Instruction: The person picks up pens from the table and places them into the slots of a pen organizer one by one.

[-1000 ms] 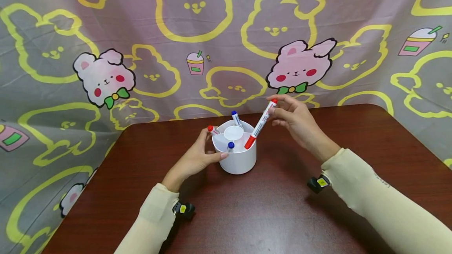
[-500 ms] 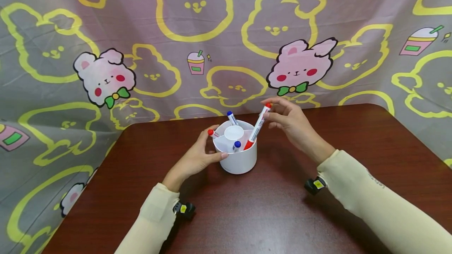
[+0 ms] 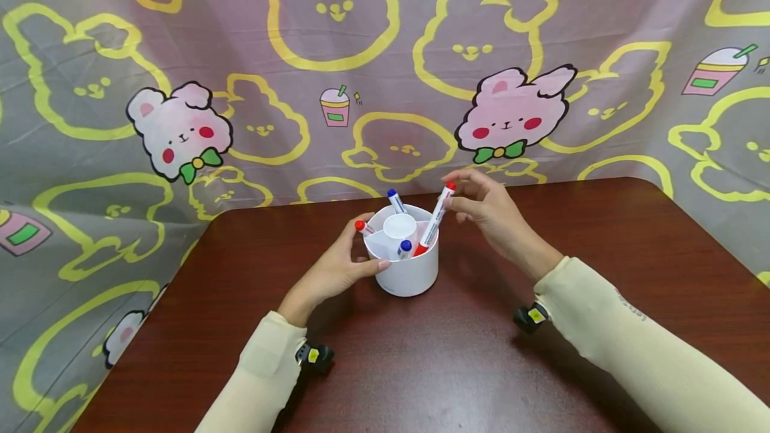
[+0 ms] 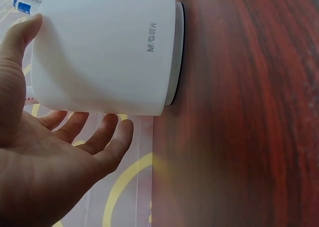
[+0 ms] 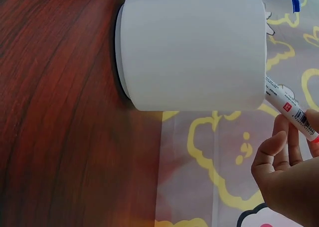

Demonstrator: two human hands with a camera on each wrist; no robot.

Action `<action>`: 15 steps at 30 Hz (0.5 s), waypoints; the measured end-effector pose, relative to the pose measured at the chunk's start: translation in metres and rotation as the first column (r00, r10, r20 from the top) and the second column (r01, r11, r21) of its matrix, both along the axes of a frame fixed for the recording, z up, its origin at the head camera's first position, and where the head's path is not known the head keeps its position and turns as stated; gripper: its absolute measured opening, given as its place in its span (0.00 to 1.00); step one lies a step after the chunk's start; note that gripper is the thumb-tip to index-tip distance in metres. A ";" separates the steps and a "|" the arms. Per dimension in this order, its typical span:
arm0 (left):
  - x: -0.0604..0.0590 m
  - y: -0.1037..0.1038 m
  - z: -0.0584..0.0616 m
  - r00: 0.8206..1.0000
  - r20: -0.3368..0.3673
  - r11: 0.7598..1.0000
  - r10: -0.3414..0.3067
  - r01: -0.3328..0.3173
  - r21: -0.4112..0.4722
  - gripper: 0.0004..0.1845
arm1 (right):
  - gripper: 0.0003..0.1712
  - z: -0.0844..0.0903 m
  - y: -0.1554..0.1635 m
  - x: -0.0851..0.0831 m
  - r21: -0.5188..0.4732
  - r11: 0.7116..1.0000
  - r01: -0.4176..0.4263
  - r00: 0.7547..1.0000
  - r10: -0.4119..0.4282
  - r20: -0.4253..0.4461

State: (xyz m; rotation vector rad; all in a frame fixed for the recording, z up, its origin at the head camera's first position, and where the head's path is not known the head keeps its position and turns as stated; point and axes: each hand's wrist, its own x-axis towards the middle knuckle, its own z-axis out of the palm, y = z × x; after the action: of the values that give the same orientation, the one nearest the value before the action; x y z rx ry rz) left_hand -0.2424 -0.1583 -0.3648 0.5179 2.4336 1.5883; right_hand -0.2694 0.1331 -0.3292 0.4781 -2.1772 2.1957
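A round white pen holder (image 3: 406,279) with inner dividers stands on the table. My left hand (image 3: 333,274) grips it from the left, thumb at the front rim and fingers round the far side. My right hand (image 3: 488,211) pinches a red-capped whiteboard marker (image 3: 438,214) near its upper end. That marker leans to the right, its red lower end inside the holder's right compartment. Also in the holder are another red marker (image 3: 363,227) at the left, a blue marker (image 3: 396,201) at the back and a second blue marker (image 3: 405,248) at the front.
The dark wooden table (image 3: 457,353) reaches back to a patterned curtain (image 3: 385,72) hanging right behind it. Black wrist devices (image 3: 314,357) sit on both cuffs.
My right hand has moved left and down, lowering the red marker further into the holder. The front blue marker has shifted right. My left hand stays round the holder.
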 end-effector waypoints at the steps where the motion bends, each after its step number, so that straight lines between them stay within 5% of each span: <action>1: 0.000 0.000 0.000 1.000 -0.002 1.000 -0.001 0.001 0.002 0.49 | 0.16 -0.001 -0.001 0.000 0.008 1.000 0.004 1.000 -0.004 -0.003; 15: 0.000 0.001 0.000 1.000 -0.012 1.000 -0.007 0.007 0.011 0.48 | 0.16 -0.008 -0.009 0.001 0.051 0.999 -0.010 1.000 0.010 0.002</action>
State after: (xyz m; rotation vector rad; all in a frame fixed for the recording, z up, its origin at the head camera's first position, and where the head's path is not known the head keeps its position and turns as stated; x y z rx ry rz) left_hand -0.2425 -0.1576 -0.3647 0.5385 2.4304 1.6009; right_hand -0.2687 0.1245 -0.3376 0.4910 -2.2415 2.1506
